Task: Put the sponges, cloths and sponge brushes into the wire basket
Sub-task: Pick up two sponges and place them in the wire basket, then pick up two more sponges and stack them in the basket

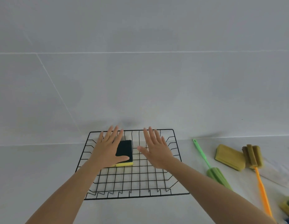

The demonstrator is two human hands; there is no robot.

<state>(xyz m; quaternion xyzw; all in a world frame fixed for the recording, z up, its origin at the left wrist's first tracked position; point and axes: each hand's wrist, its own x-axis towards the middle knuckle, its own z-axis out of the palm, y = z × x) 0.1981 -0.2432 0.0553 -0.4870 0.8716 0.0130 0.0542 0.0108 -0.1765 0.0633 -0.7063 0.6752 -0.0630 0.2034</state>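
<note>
A black wire basket (177,149) stands on the white counter against the wall. Inside it lies a yellow sponge with a dark green scrub top (125,151). My left hand (108,148) hovers flat over the basket's left part, fingers spread, its thumb by the sponge's front edge. My right hand (156,151) hovers flat over the basket's right part, fingers spread, holding nothing. To the right of the basket lie a green sponge brush (210,167), an olive-yellow cloth (229,157) and an orange-handled sponge brush (257,165).
Another yellow and green sponge (288,206) shows at the right edge, partly cut off. A white cloth (281,173) lies under the orange brush's area at far right. A grey tiled wall (140,70) rises directly behind the basket.
</note>
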